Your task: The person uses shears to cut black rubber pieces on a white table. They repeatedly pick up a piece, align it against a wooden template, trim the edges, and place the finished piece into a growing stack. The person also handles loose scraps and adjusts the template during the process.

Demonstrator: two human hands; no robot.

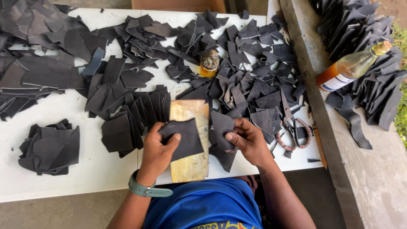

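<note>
On a white table [63,178] strewn with dark leather pieces, the left hand [157,150] presses one black leather piece [186,138] flat on a worn wooden board [189,140]. The right hand [248,140] pinches another dark piece [222,140] just beside the board. Scissors [292,123] lie to the right, near a small jar [209,63]. A glass bottle [354,65] of amber liquid rests on a concrete ledge [373,169].
</note>
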